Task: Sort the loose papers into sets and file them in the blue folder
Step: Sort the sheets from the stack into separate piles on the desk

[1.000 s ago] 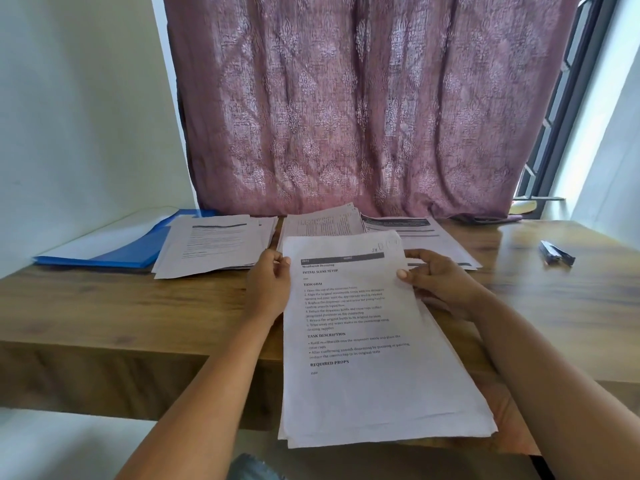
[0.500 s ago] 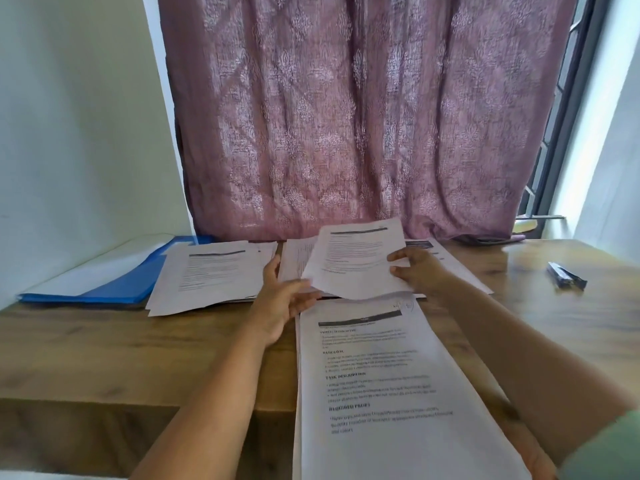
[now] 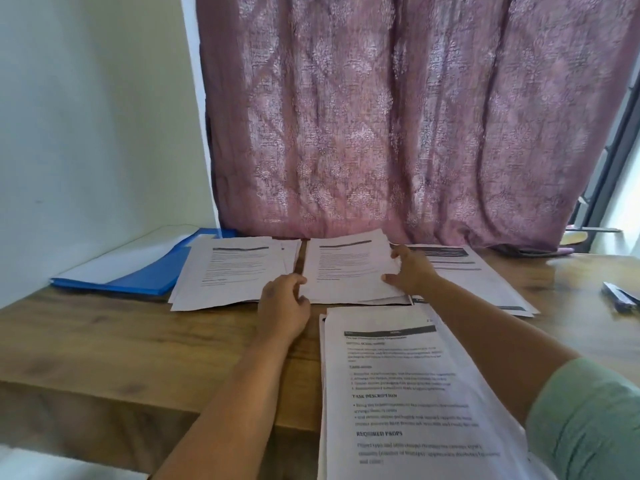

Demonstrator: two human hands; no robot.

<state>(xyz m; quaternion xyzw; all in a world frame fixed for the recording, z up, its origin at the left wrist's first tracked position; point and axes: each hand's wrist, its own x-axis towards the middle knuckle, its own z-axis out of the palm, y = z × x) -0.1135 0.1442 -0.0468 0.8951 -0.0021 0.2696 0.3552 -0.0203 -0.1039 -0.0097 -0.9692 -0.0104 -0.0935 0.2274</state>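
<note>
The blue folder [image 3: 145, 277] lies open at the far left of the wooden worktop [image 3: 104, 341], right by the wall. Just beside it, partly on top of it, sits the left pile [image 3: 232, 271] of papers. Next comes the middle pile [image 3: 346, 268]. The left hand [image 3: 282, 306] touches its near left corner with loosely bent fingers; I cannot tell if it pinches a sheet. The right hand [image 3: 410, 270] holds the right edge of the top sheet, with the thumb on top and the fingers under. Behind that hand lies the right pile [image 3: 485, 271]. The big stack [image 3: 415, 393] of unsorted papers rests at the near edge and hangs over it. A dark small thing [image 3: 620, 297] sits far right.

Paper is light, thin and bendy. It slips easily and can crease or tear. I think it is best to hold a sheet by its edge or corner, and to press a pile flat while squaring it.

Half a second ago the right hand held the sheet up in the air over the middle pile. Now the sheet is lying down on that pile, and the left hand has moved to its corner.
</note>
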